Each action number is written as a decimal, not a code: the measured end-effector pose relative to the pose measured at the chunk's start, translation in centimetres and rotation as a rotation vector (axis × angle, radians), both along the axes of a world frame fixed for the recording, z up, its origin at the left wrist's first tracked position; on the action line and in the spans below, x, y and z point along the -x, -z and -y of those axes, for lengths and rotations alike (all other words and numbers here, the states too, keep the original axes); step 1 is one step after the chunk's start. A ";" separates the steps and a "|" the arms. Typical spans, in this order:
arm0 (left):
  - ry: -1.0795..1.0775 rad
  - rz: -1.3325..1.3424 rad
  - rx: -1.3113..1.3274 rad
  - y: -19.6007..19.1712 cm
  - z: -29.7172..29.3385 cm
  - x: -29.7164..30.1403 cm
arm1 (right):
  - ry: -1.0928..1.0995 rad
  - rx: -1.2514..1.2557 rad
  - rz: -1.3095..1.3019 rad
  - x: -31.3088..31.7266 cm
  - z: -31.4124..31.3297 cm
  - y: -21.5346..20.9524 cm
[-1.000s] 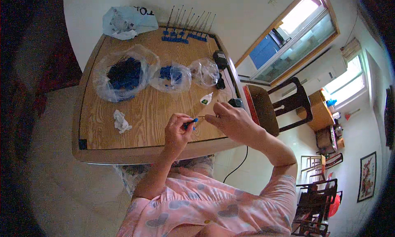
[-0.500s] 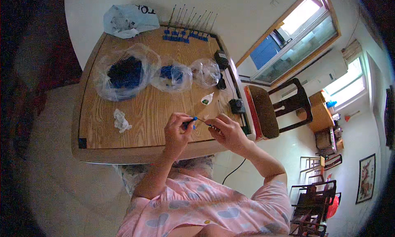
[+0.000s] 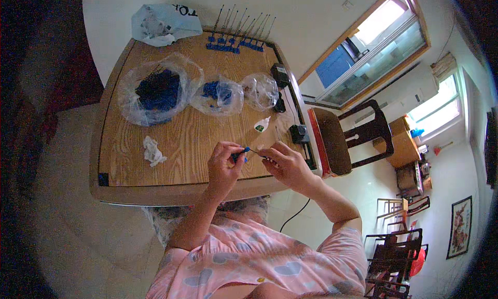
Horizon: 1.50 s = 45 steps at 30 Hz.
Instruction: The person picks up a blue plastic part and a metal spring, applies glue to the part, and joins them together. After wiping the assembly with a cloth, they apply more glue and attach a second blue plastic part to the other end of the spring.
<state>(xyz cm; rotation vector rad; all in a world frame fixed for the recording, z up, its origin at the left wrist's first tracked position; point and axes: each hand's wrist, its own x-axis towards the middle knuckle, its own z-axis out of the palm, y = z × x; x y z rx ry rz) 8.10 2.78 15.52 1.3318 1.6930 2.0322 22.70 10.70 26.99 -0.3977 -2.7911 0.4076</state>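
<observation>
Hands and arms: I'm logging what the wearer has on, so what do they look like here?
Both the left hand and the right hand are bare, with no gloves. The forearms are uncovered. Short pink sleeves with a pale heart pattern end above the elbows. No rings or watch can be made out.

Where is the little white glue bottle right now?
The white glue bottle lies on the wooden table, just beyond the right hand, near the smallest clear bag.

Matt grained wood table (image 3: 155,143), glossy clear plastic bags (image 3: 155,89), crumpled white paper (image 3: 153,150).
</observation>
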 end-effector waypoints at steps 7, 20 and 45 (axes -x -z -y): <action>0.004 0.010 -0.011 -0.2 0.0 0.0 | 0.028 -0.030 0.021 -0.4 -0.9 0.2; 0.011 0.016 -0.009 -0.3 0.3 0.0 | -0.044 -0.199 0.089 0.7 -1.0 -2.2; 0.019 -0.086 -0.039 -1.1 0.5 -0.4 | -0.324 -0.736 0.510 4.4 0.2 -6.2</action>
